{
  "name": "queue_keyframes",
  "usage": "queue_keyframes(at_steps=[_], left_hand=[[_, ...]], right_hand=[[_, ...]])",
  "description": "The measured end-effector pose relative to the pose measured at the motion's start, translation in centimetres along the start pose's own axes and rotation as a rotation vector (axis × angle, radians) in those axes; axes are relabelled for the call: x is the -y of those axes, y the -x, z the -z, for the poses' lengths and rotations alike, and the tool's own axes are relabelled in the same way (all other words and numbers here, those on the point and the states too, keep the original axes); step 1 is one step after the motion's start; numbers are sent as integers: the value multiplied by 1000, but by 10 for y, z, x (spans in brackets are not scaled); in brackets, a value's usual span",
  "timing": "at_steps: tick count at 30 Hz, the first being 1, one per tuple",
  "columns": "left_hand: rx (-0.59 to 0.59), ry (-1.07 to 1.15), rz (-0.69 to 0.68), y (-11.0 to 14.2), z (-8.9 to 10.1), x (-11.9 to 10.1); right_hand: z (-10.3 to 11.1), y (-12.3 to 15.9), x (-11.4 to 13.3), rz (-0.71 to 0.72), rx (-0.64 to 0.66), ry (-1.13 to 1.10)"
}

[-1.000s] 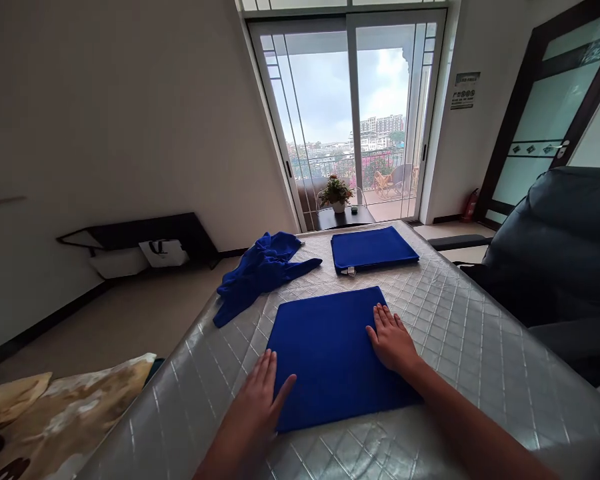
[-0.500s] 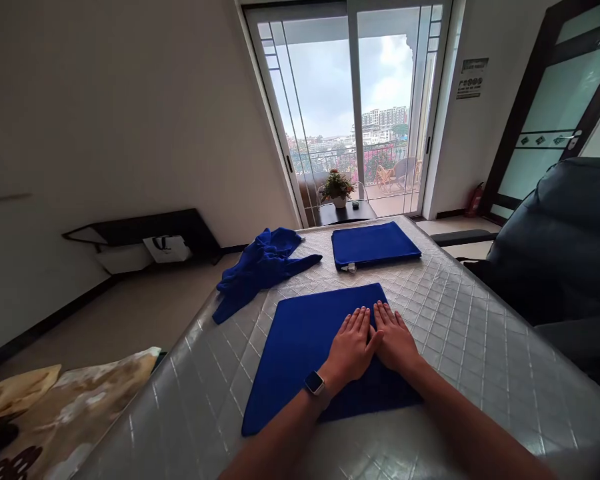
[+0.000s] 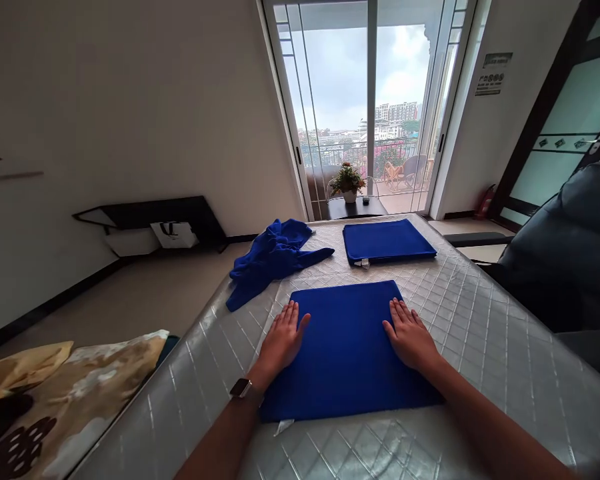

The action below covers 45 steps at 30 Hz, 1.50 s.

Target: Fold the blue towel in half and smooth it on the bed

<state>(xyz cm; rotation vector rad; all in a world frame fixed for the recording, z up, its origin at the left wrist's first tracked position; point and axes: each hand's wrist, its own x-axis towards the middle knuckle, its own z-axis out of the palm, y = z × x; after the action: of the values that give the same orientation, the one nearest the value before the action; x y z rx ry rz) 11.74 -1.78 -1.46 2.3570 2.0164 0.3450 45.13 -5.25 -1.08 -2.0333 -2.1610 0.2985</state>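
A folded blue cloth point(image 3: 347, 353) lies flat in front of me, with a small white tag at its near left edge. My left hand point(image 3: 283, 337) rests open on its left edge, palm down, a watch point(image 3: 241, 387) on the wrist. Opposite it, my right hand point(image 3: 411, 333) lies open and flat on the cloth's right edge. Farther back is a second folded blue cloth point(image 3: 390, 241) with a white tag at its front. To the left of that, a crumpled blue cloth point(image 3: 277, 257) sits in a loose heap.
Everything blue lies on a silvery quilted mattress point(image 3: 480, 333). A dark leather chair point(image 3: 575, 233) stands close on the right. Patterned bedding point(image 3: 95, 387) is at the lower left. Past the far edge, a small table holds a potted plant point(image 3: 349, 181) before the glass doors.
My left hand slid across to beside the right hand, then came back to the cloth's left edge. My right hand stayed on the right edge. The camera view shifted slightly.
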Motion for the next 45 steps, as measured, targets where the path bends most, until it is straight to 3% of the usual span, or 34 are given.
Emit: queue_keyframes(at_steps=[8, 13, 19, 24, 29, 38, 42, 45], left_hand=[[-34, 40, 23, 3, -2, -1], [-18, 49, 32, 5, 4, -5], [-19, 57, 30, 6, 4, -6], [-48, 51, 30, 6, 1, -4], [-29, 30, 22, 5, 0, -2], [-26, 15, 20, 1, -3, 5], [51, -61, 32, -6, 4, 10], [64, -144, 58, -18, 13, -3]], right_hand=[[-5, 0, -5, 8, 6, 43], [4, -4, -10, 9, 39, 111], [21, -47, -6, 46, 20, 112], [7, -74, -8, 32, -2, 88], [-2, -75, -12, 31, -33, 80], [11, -71, -3, -4, -19, 30], [14, -71, -2, -6, -26, 4], [15, -71, -3, 2, -23, -20]])
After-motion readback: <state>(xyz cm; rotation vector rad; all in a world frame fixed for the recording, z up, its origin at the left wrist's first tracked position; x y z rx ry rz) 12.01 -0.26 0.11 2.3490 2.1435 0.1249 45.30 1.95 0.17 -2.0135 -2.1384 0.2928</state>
